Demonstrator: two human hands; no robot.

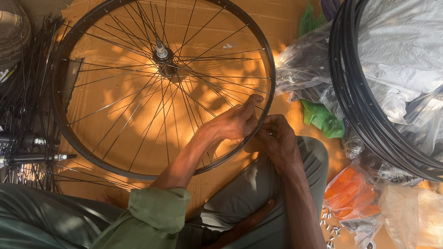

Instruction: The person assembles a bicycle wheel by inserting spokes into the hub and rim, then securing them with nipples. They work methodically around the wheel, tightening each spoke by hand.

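Black steel makes up the one bicycle wheel [161,87] lying flat on brown cardboard [277,18] ahead of both hands; its rim is a thin dark hoop, its many thin spokes cross in pairs and run in to a single silver hub [162,57] with an axle stub standing up at the middle. Its near right edge lies right under the hands. To the right of the hands, a stack of bare black rims [364,106] rests around crumpled clear plastic; how many rims are in it cannot be counted. Far to the left of the hands lies a loose bundle of black spokes [27,83], and below it two axle ends [37,150] poke out. Two green bags [323,120] sit between the wheel and the stack. One clear bag of orange pieces [350,191] lies right of the right forearm, with small silver nipples [330,221] scattered just beside it. The left hand [235,122] reaches over the rim, fingers closed, pinching a spoke end at the rim. The right hand [277,140] is curled shut against the outside of the rim, touching the left hand; what it grips is too small to tell.
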